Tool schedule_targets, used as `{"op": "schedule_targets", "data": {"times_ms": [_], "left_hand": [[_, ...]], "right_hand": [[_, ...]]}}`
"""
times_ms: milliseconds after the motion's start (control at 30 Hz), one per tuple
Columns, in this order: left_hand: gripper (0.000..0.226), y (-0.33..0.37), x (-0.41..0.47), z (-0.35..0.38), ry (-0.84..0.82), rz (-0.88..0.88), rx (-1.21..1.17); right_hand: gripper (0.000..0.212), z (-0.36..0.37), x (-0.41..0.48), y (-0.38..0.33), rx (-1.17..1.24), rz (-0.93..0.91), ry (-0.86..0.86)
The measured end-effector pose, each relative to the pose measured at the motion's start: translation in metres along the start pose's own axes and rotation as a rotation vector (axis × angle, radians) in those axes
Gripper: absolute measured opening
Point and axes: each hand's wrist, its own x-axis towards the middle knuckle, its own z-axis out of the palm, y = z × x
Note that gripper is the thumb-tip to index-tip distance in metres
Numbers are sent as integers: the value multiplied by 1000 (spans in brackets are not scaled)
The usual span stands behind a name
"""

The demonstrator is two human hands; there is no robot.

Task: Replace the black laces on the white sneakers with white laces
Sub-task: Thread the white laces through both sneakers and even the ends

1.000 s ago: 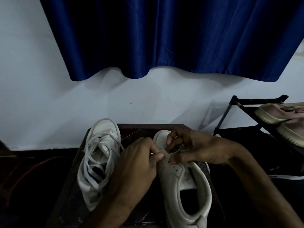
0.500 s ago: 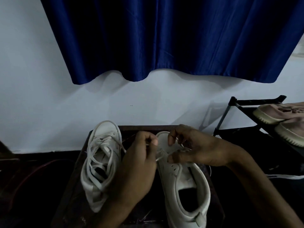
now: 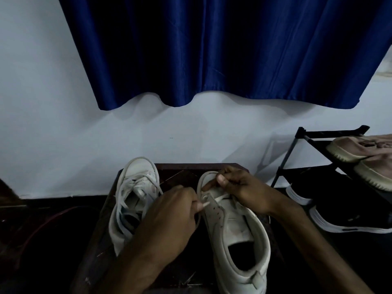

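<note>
Heel of the half-laced sneaker point(image 3: 233, 228) beyond the bottom edge; laced sneaker point(image 3: 135, 187), near side partly behind the left hand point(image 3: 169, 215).

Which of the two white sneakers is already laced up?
The left sneaker: it is threaded up its whole front. The right sneaker has white lace only near the toe.

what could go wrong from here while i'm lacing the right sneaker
1. The left hand pinches just the tip of the white lace beside the small eyelets of the right sneaker; in this dim light it may slip or enter the wrong hole.
2. The right hand holds the lace near the toe; an uneven pull could leave unequal ends.
3. Loose laces of the left sneaker lie close to the left hand and might snag.
</note>
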Motion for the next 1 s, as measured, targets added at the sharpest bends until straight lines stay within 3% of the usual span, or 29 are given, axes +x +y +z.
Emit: {"op": "schedule_targets", "data": {"times_ms": [167,300,400,467,533,567,633,700,733,867,1000], "left_hand": [[21,-14,5,-9,-17,-149,-314],[31,-8,8,2,0,-197,-428],[35,-2,13,-8,63,-287,-841],[32,1,17,-26,125,-256,-1204],[28,1,19,-43,175,-176,-1338],[30,-1,19,-45,205,-141,-1208],[30,-1,15,-38,217,-54,-664],[29,3,7,-21,105,35,-132],[29,4,3,-12,59,53,22],[27,1,4,8,52,46,235],[15,-1,7,-1,80,59,-51]], "right_hand": [[35,0,0,3,32,-20,0],[34,1,0,1,50,-33,6],[30,0,1,2,39,-12,-4],[31,0,1,2,49,-3,-5],[35,0,0,3,39,-5,1],[37,0,-1,3,30,-5,1],[42,1,-2,2,37,6,4],[43,1,-3,1,69,10,14],[44,1,-3,0,75,6,14],[48,1,1,-1,50,17,-1],[44,1,0,0,33,11,4]]}}
